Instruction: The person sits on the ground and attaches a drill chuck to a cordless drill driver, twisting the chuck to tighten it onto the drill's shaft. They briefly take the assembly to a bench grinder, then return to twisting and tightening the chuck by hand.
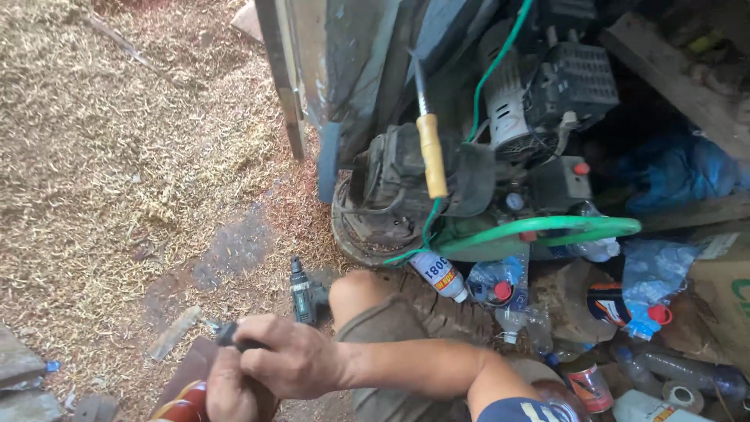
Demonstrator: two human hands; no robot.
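Observation:
My right hand (291,358) reaches in from the right across my bent knee (355,293), its fingers closed on a small dark part (229,334). Just below it, my left hand (225,391) is curled around the same item from underneath. A red and yellow object (184,406) sits under the left hand at the frame's bottom edge; most of it is cut off. On the ground a short way behind the hands lies a dark green cordless drill (303,294).
A grimy motor with a blue grinding wheel (329,161) stands ahead, a yellow-handled screwdriver (431,156) leaning on it. A green hose (547,227) loops across. Plastic bottles (500,285), a white tube (439,275) and a can (587,386) litter the right. Sawdust (117,156) covers the left floor.

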